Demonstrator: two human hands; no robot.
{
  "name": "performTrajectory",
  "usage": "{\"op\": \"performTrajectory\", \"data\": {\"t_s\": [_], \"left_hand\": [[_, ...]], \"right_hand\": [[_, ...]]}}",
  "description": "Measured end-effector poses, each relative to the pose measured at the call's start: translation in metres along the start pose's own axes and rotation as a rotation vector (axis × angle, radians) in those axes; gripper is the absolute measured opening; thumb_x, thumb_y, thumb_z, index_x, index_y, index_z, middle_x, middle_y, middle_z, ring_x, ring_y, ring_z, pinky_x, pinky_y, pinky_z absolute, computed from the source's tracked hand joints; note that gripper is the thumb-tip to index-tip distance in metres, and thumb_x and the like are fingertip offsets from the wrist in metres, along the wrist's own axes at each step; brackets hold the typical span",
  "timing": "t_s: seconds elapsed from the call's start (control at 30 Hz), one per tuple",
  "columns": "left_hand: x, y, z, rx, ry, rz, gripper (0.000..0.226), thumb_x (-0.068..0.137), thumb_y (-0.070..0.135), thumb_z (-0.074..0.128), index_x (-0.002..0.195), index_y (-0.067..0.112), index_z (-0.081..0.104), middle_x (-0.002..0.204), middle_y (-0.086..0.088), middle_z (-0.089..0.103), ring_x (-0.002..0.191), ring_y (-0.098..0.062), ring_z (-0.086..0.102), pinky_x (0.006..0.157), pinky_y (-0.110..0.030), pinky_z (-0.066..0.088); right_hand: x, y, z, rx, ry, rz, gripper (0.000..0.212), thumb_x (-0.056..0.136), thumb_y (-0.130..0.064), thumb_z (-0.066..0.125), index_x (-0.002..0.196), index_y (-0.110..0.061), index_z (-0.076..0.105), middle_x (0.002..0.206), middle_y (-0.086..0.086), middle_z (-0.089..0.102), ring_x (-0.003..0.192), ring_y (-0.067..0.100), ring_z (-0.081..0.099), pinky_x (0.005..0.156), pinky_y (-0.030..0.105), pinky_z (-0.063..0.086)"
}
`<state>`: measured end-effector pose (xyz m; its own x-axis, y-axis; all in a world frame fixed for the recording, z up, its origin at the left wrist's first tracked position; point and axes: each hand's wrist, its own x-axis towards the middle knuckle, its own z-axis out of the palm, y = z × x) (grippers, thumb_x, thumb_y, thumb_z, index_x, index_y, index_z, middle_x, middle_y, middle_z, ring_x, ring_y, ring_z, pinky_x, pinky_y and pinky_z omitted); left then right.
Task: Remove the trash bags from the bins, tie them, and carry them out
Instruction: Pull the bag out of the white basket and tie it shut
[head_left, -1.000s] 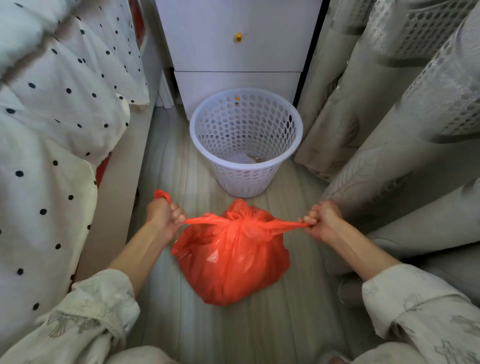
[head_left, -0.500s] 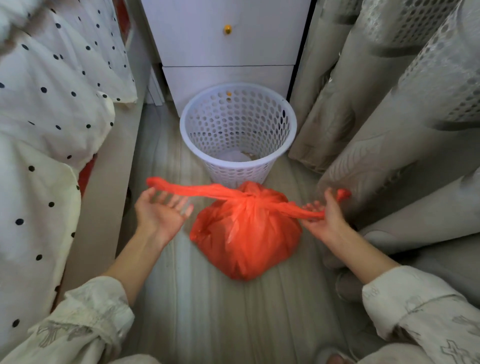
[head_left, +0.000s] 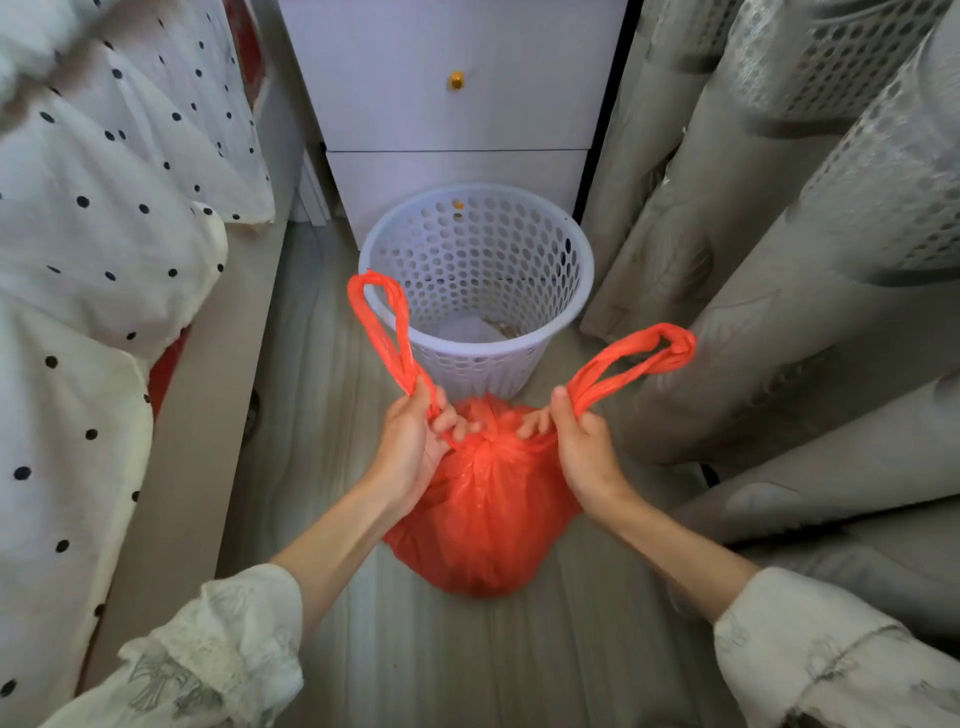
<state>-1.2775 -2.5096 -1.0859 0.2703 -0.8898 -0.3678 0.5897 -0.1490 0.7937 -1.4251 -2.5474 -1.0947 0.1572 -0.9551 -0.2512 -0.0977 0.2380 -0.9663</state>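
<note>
Floor (head_left: 322, 519): pale wood-grain boards, forming a narrow aisle between bed and curtains.

Trash bag (head_left: 488, 525): red-orange plastic, full and rounded, sitting on the floor in the middle of the aisle, just in front of the bin. Its neck is gathered at the top; two handle loops rise from it, the left loop (head_left: 382, 332) standing up across the bin's rim, the right loop (head_left: 631, 358) angled out toward the curtains.

Left hand (head_left: 410, 441): fingers curled round the base of the left loop, close against the bag's neck.

Right hand (head_left: 582, 441): fingers curled round the base of the right loop, close against the neck on the other side. Both forearms bare, with pale patterned sleeves (head_left: 228, 649) pushed back.

Bin (head_left: 478, 291): white perforated plastic basket, round, upright, unlined; some paper and scraps lie on its bottom. Stands touching or just before the cabinet.

Cabinet (head_left: 457, 104): white, two drawer fronts, small gold knob (head_left: 456, 80) on the upper.

Bed (head_left: 104, 234): left side, white bedding with black polka dots hanging over a pale frame; a red layer shows beneath.

Curtains (head_left: 779, 260): right side, grey-beige, heavy folds, leaf and dotted patterns, reaching the floor.
</note>
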Motion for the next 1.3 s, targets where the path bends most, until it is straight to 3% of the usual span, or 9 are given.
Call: {"op": "performTrajectory", "data": {"t_s": [0.17, 0.27, 0.43, 0.63, 0.73, 0.8, 0.97, 1.17, 1.3], "left_hand": [[-0.001, 0.015, -0.001, -0.088, 0.149, -0.088, 0.045, 0.099, 0.038, 0.022, 0.06, 0.018, 0.029, 0.029, 0.007, 0.019, 0.025, -0.002, 0.016, 0.029, -0.013, 0.016], [-0.001, 0.015, -0.003, -0.031, 0.243, -0.115, 0.045, 0.099, 0.039, 0.021, 0.06, 0.018, 0.028, 0.027, 0.008, 0.017, 0.022, -0.001, 0.015, 0.029, -0.013, 0.012], [-0.004, 0.016, -0.004, 0.01, 0.18, -0.214, 0.042, 0.099, 0.038, 0.023, 0.062, 0.019, 0.031, 0.03, 0.011, 0.019, 0.024, -0.003, 0.017, 0.034, -0.013, 0.022], [-0.013, 0.024, -0.002, 0.075, -0.044, -0.27, 0.021, 0.082, 0.004, 0.037, 0.072, 0.021, 0.042, 0.04, 0.006, 0.036, 0.047, -0.01, 0.041, 0.069, -0.034, 0.047], [-0.011, 0.027, -0.004, 0.22, 0.022, -0.139, 0.02, 0.089, 0.009, 0.045, 0.073, 0.021, 0.043, 0.037, 0.007, 0.038, 0.042, -0.005, 0.043, 0.059, -0.027, 0.047], [-0.008, 0.032, -0.004, 0.389, 0.022, -0.042, 0.027, 0.098, 0.018, 0.035, 0.072, 0.018, 0.046, 0.041, 0.008, 0.037, 0.042, -0.005, 0.039, 0.058, -0.025, 0.044], [-0.009, 0.055, 0.017, 0.869, -0.175, 0.111, 0.047, 0.099, 0.029, 0.029, 0.058, 0.013, 0.045, 0.041, 0.006, 0.041, 0.033, -0.001, 0.036, 0.04, -0.013, 0.03], [-0.005, 0.064, 0.036, 0.508, -0.128, -0.044, 0.044, 0.097, 0.034, 0.035, 0.068, 0.008, 0.054, 0.054, -0.007, 0.063, 0.047, -0.012, 0.062, 0.051, -0.02, 0.055], [0.002, 0.066, 0.018, 0.188, 0.006, -0.144, 0.031, 0.097, 0.028, 0.039, 0.089, 0.005, 0.059, 0.068, -0.006, 0.073, 0.063, -0.012, 0.07, 0.066, -0.024, 0.058]], "right_hand": [[0.003, -0.024, 0.009, 0.668, 0.058, 0.27, 0.048, 0.1, -0.035, 0.025, 0.056, -0.017, 0.028, 0.03, -0.007, 0.026, 0.029, 0.01, 0.034, 0.055, 0.03, 0.046], [0.001, -0.022, 0.002, 0.736, 0.118, 0.441, 0.047, 0.101, -0.034, 0.022, 0.057, -0.017, 0.026, 0.029, -0.007, 0.019, 0.023, 0.008, 0.02, 0.053, 0.03, 0.038], [0.004, -0.012, -0.007, 0.478, 0.045, 0.344, 0.047, 0.1, -0.037, 0.025, 0.057, -0.018, 0.026, 0.029, -0.009, 0.018, 0.022, 0.006, 0.019, 0.045, 0.025, 0.038], [0.003, -0.002, -0.006, -0.022, -0.11, 0.144, 0.035, 0.096, -0.028, 0.044, 0.062, -0.021, 0.036, 0.044, -0.007, 0.029, 0.033, 0.002, 0.028, 0.034, 0.018, 0.028], [0.003, 0.003, 0.0, -0.25, -0.237, 0.176, 0.009, 0.096, -0.022, 0.04, 0.092, -0.022, 0.048, 0.06, -0.005, 0.036, 0.045, 0.004, 0.035, 0.038, 0.018, 0.029], [0.007, 0.003, 0.0, -0.359, -0.235, 0.135, 0.025, 0.099, -0.021, 0.032, 0.111, -0.011, 0.051, 0.063, -0.004, 0.038, 0.05, 0.006, 0.036, 0.045, 0.018, 0.029], [-0.001, -0.006, 0.007, -0.823, -0.415, -0.127, 0.028, 0.095, -0.012, 0.041, 0.103, -0.003, 0.066, 0.103, 0.017, 0.07, 0.1, 0.03, 0.063, 0.079, 0.032, 0.042], [-0.011, -0.009, 0.018, -0.873, -0.664, -0.175, 0.037, 0.067, -0.029, 0.042, 0.091, -0.016, 0.067, 0.099, 0.007, 0.071, 0.096, 0.028, 0.064, 0.086, 0.037, 0.05], [-0.007, -0.003, 0.013, -0.712, -0.714, -0.041, 0.018, 0.084, -0.035, 0.059, 0.075, -0.021, 0.065, 0.081, -0.003, 0.067, 0.08, 0.011, 0.062, 0.083, 0.032, 0.049]]}}
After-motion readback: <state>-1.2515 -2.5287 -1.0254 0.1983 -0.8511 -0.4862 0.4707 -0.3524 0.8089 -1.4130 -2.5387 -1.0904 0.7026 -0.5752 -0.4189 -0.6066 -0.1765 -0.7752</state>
